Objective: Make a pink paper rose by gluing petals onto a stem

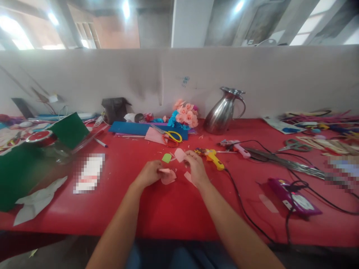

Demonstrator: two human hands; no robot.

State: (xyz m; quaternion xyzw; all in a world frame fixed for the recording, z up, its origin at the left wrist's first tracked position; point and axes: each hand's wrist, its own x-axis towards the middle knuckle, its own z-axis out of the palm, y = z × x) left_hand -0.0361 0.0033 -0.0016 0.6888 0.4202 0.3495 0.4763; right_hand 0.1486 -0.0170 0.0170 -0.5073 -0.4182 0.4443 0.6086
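Observation:
Over the red table, my left hand (150, 173) is closed on pink paper pieces (168, 177), which look curled and overlap one another. My right hand (195, 167) pinches a single rounded pink paper petal (180, 154), raised a little beyond the left hand. Between the hands and slightly farther off lies a small green paper piece (166, 158). Another pink paper strip (190, 178) is beside my right palm, partly covered by the hand. A yellow glue gun (214, 158) rests just right of my right hand.
Yellow-handled scissors (172, 136) lie on blue sheets (129, 128) at the back. Behind them stand pink paper flowers (186, 115) and a steel jug (223, 112). A pink glue gun (238, 148), black cords and a purple power strip (294, 198) occupy the right; green sheets (70, 130) the left.

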